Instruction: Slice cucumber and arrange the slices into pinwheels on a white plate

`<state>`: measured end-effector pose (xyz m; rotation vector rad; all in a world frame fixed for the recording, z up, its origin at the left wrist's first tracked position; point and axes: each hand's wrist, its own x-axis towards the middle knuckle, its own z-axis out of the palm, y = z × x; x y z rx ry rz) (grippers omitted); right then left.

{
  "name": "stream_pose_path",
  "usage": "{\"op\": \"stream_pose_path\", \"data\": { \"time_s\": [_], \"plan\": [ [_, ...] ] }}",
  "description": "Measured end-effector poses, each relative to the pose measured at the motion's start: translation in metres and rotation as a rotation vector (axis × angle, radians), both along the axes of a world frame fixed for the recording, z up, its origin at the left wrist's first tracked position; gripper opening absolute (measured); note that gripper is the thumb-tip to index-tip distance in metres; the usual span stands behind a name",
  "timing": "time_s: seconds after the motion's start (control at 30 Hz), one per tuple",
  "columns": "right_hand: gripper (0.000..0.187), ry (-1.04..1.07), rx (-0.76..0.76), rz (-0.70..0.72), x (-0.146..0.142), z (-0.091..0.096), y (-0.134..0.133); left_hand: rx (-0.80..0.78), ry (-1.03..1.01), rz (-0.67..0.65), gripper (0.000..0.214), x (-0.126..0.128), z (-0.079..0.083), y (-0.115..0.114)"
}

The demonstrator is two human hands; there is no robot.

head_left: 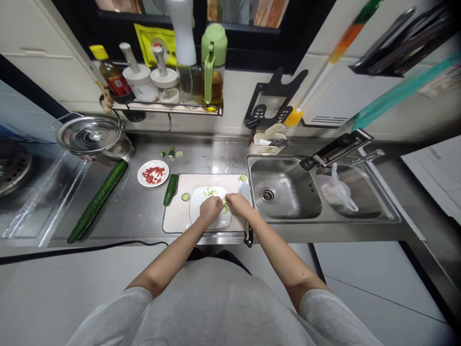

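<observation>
A white square plate (196, 214) lies on a pale cutting board (173, 221), with thin cucumber slices (210, 191) on it. My left hand (211, 210) is over the plate's middle, its fingers curled closed. At the plate's right side my right hand (239, 204) pinches its fingertips together, close to more slices (225, 209). Whatever either hand holds is too small or hidden to make out. A knife (248, 235) rests at the board's right edge, black handle toward me, blade partly behind my right hand. One cucumber round (185, 197) sits left of the plate, beside a cut cucumber piece (171, 190).
A small plate of chopped red bits (141, 179) stands left of the board, near a whole cucumber (97, 202) and a lidded steel pot (124, 146). Cucumber ends (171, 153) lie behind. The double sink (288, 192) is to the right; a bottle rack (165, 108) hangs above.
</observation>
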<state>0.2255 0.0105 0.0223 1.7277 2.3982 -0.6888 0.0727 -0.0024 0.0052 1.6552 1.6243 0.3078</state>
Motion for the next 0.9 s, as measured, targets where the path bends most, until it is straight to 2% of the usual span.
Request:
{"op": "stream_pose_path", "data": {
  "time_s": [0.27, 0.57, 0.9],
  "plan": [
    [0.015, -0.042, -0.020, -0.025, -0.002, 0.005, -0.001, 0.018, 0.082, -0.041, 0.011, -0.002, -0.001, 0.001],
    [0.018, 0.064, -0.001, -0.286, 0.015, 0.012, -0.013, 0.045, 0.061, 0.002, 0.013, -0.011, 0.005, -0.001],
    [0.015, 0.021, -0.031, -0.299, 0.007, 0.007, -0.018, 0.043, 0.116, -0.037, 0.016, 0.003, 0.002, 0.002]
  ]
}}
